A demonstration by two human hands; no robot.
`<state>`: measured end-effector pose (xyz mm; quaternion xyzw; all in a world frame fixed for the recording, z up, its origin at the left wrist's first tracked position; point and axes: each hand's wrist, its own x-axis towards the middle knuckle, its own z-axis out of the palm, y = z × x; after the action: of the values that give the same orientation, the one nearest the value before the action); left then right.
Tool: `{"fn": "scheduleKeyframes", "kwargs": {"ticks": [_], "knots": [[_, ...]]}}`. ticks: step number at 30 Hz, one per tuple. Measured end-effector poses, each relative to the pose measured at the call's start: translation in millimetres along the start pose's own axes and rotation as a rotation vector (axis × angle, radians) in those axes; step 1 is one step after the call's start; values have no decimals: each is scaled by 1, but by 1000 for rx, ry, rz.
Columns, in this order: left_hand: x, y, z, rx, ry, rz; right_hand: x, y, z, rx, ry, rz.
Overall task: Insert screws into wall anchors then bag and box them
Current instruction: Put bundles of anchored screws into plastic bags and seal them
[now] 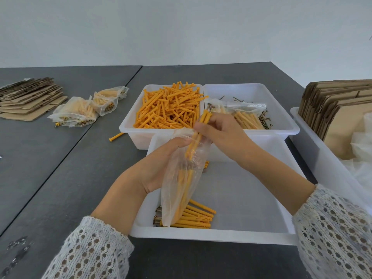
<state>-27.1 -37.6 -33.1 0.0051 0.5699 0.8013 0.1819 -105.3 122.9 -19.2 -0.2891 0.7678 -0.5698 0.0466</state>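
Nearest my view, two sleeves of white openwork lace frame the shallow white plastic tray (251, 198) on the dark grey table (60, 178). I see my left hand (161, 166) pinched closed on the mouth of a clear plastic bag (181, 184), which hangs over the tray with orange anchors inside. My right hand (219, 133) is clamped around a small bundle of orange plastic wall anchors with screws in them (202, 125), their lower ends already in the bag mouth. More fitted anchors (197, 216) lie in the tray at 6 o'clock of the bag. At 12 o'clock sits a white bin of loose orange anchors (171, 107); at 1 o'clock a white bin with screws (281, 109). Filled bags (86, 109) lie at 10 o'clock, beside flattened cardboard (28, 97).
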Motion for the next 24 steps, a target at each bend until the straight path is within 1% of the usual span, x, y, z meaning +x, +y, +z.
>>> {"fn": "scheduleKeyframes", "kwargs": {"ticks": [4,6,8,11,13,16,18,19,21,22,24], "knots": [[1,1,-1,-18,28,1,-5,-2,8,-39,-155,-40],[1,1,-1,-11,26,31,-8,-5,10,18,-188,-51],[2,0,-1,8,34,46,-9,-6,10,40,-181,-59],[2,0,-2,2,28,51,-6,-2,8,-45,-117,-81],[1,0,-2,-26,29,47,-3,2,6,-83,-13,-76],[1,0,-3,-66,84,77,0,5,1,-71,161,-23],[1,1,-3,-75,134,113,3,7,-4,-61,180,64],[1,2,-3,-71,158,135,4,7,-7,-57,133,147],[2,3,-3,-66,211,182,3,8,-6,-62,-61,345],[3,4,-4,-72,247,204,1,8,-4,-103,-174,418],[4,5,-5,-90,329,242,-5,12,3,-256,-379,488]]}}
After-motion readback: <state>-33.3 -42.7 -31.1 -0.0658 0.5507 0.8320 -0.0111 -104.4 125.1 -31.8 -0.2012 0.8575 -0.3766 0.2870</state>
